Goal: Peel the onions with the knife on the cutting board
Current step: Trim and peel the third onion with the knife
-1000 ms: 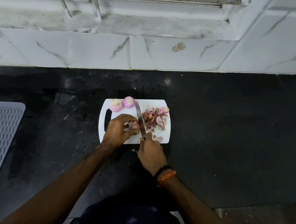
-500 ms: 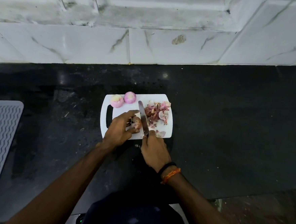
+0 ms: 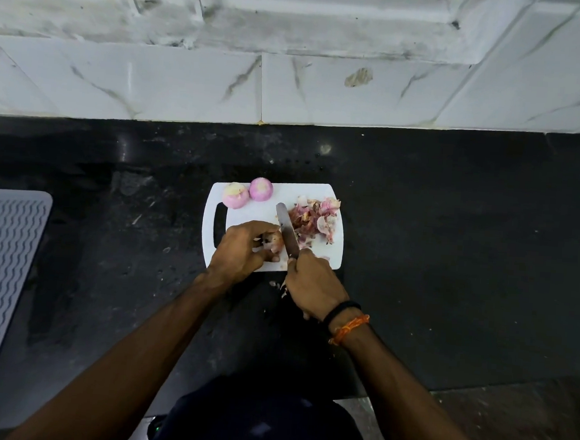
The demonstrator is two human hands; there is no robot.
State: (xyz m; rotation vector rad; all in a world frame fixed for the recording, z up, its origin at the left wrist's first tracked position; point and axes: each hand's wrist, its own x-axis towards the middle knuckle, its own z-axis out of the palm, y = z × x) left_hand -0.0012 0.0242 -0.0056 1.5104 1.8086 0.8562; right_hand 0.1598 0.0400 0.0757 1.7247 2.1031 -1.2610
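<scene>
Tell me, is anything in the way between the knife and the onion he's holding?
Nothing visible is. The knife blade lies right beside the onion that the left hand grips on the cutting board. The right hand holds the handle. The peel pile sits on the blade's other side.

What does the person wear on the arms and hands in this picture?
Both forearms are bare, with no sleeves showing, and there are no gloves. The left hand and its wrist carry nothing. By the right hand, the wrist bears a black band and, just behind it, an orange thread bracelet.
</scene>
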